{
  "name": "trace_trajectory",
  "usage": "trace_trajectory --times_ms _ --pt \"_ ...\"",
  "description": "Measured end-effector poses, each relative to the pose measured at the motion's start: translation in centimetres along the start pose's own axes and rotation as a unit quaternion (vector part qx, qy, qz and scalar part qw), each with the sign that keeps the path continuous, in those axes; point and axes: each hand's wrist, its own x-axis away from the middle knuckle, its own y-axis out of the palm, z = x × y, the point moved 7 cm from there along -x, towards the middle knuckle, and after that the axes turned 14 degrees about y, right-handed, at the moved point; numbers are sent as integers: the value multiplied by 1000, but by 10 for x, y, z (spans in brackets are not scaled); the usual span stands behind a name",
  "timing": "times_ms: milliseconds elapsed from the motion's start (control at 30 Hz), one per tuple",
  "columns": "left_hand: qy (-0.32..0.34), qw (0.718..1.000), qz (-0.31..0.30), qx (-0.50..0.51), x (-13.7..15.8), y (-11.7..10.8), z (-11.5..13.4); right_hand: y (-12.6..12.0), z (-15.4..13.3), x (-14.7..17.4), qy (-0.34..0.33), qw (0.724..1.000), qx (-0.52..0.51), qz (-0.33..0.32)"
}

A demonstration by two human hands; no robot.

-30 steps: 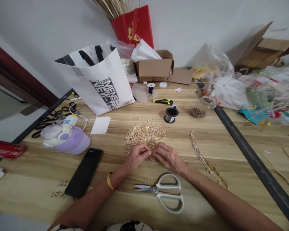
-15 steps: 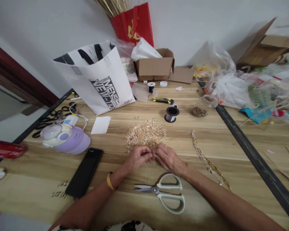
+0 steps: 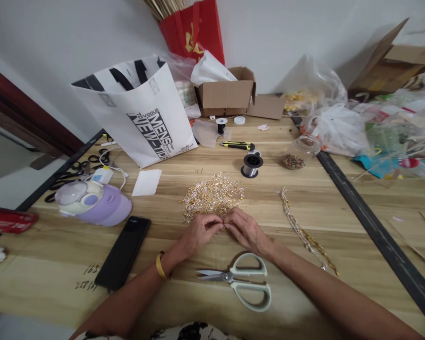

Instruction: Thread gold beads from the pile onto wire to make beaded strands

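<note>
My left hand (image 3: 204, 232) and my right hand (image 3: 247, 230) meet fingertip to fingertip at the near edge of a heap of small gold and clear beads or links (image 3: 212, 196). Both are closed in a pinch, and whatever lies between the fingers is too small to make out. Just below them a pair of scissors (image 3: 230, 277) with pale green handles lies on the wooden table, blades slightly apart and pointing left. To the right of my right hand rest gold and silver chain strands (image 3: 301, 231).
A black phone (image 3: 123, 252) and a purple-lidded bottle (image 3: 95, 203) lie left. Beyond the heap are a wire spool (image 3: 251, 166), a yellow-black utility knife (image 3: 237, 145) and a jar (image 3: 299, 153). A white paper bag (image 3: 138, 118) and a cardboard box (image 3: 226, 97) stand at the back.
The fingertips of both hands have shifted slightly and stay pinched together by the heap. The whole view has moved a little; the things on the table lie as before.
</note>
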Motion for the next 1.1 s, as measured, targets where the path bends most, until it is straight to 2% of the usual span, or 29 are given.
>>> trace_trajectory --times_ms 433,1100 --pt "-80 983 34 162 -2 -4 -14 -2 9 -3 75 994 -78 -1" --pt "-122 939 124 295 -1 -5 -21 1 13 -2 102 991 -91 -7"
